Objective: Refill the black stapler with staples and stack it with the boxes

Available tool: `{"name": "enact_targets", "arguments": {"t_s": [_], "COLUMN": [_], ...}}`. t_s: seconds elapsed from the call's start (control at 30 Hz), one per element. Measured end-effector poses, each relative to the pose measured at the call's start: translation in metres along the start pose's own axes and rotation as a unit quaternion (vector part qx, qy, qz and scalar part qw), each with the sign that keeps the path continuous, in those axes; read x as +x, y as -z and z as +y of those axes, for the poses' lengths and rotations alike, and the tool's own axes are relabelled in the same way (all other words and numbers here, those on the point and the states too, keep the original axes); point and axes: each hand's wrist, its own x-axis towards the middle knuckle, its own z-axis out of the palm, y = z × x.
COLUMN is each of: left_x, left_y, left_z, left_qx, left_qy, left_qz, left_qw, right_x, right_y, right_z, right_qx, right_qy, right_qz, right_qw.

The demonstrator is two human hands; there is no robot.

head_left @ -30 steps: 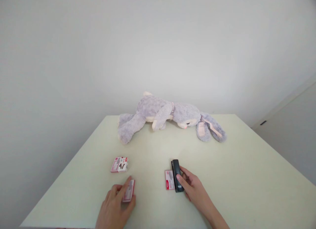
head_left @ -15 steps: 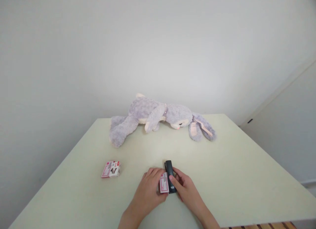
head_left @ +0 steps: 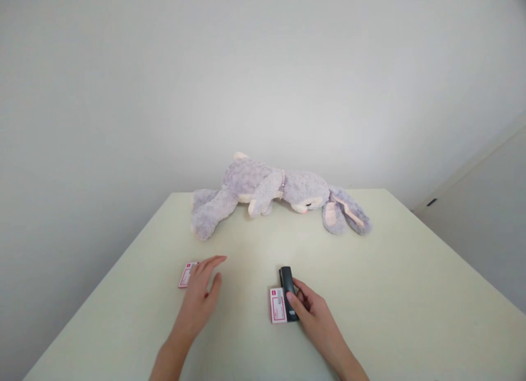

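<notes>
A black stapler [head_left: 288,285] stands on the table with my right hand [head_left: 311,310] closed on its right side, thumb on top. Against the stapler's left side lies a small white box with a pink-red frame [head_left: 278,306]. My left hand [head_left: 200,290] is empty, with thumb and fingers apart. It hovers over the left of the table, partly covering a similar white and pink-red box [head_left: 186,275]. The smaller staple box beside that one is hidden behind the hand.
At the back of the table [head_left: 370,293] a lilac plush rabbit [head_left: 255,182] lies on its side, ears to the right. Behind it rises a pale wall [head_left: 263,85].
My left hand has let go of the white and pink-red box beside the stapler and moved left to the other boxes. My right hand keeps its hold on the stapler. The view has shifted slightly.
</notes>
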Motion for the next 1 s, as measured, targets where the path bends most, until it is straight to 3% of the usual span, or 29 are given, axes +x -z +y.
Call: {"name": "enact_targets", "arguments": {"t_s": [0.1, 0.17, 0.27, 0.37, 0.47, 0.57, 0.67, 0.77, 0.87, 1.0], "left_x": [0.005, 0.003, -0.010, -0.037, -0.065, -0.074, -0.057, -0.030, -0.011, -0.005], "left_y": [0.032, 0.046, 0.054, 0.056, 0.054, 0.040, 0.014, -0.011, -0.026, -0.034], "left_z": [-0.058, -0.084, -0.102, -0.103, -0.078, -0.019, 0.053, 0.103, 0.123, 0.123], "left_qx": [0.032, 0.046, 0.058, 0.075, 0.065, -0.033, -0.102, -0.110, -0.095, -0.107], "left_qy": [0.023, 0.027, 0.030, 0.068, 0.122, 0.066, -0.003, -0.048, -0.080, -0.093], "left_qz": [-0.005, -0.035, -0.068, -0.096, -0.134, -0.157, -0.150, -0.129, -0.165, -0.199], "left_qw": [0.999, 0.998, 0.996, 0.990, 0.981, 0.985, 0.983, 0.984, 0.979, 0.970], "right_x": [0.000, 0.001, 0.001, 0.002, 0.001, 0.000, -0.001, -0.001, -0.001, -0.001], "right_y": [0.000, 0.000, 0.000, -0.001, -0.001, -0.002, -0.003, -0.004, -0.005, -0.005], "right_z": [0.000, -0.001, -0.002, 0.000, 0.001, 0.000, -0.001, -0.003, -0.006, -0.010], "right_qx": [-0.001, 0.000, 0.002, 0.004, 0.002, -0.003, -0.007, 0.000, 0.019, 0.032], "right_qy": [-0.003, -0.002, 0.000, 0.003, 0.005, 0.007, 0.007, 0.015, 0.027, 0.035], "right_qz": [-0.002, -0.005, -0.004, 0.000, 0.001, 0.002, 0.007, 0.010, 0.012, 0.016], "right_qw": [1.000, 1.000, 1.000, 1.000, 1.000, 1.000, 1.000, 1.000, 0.999, 0.999]}}
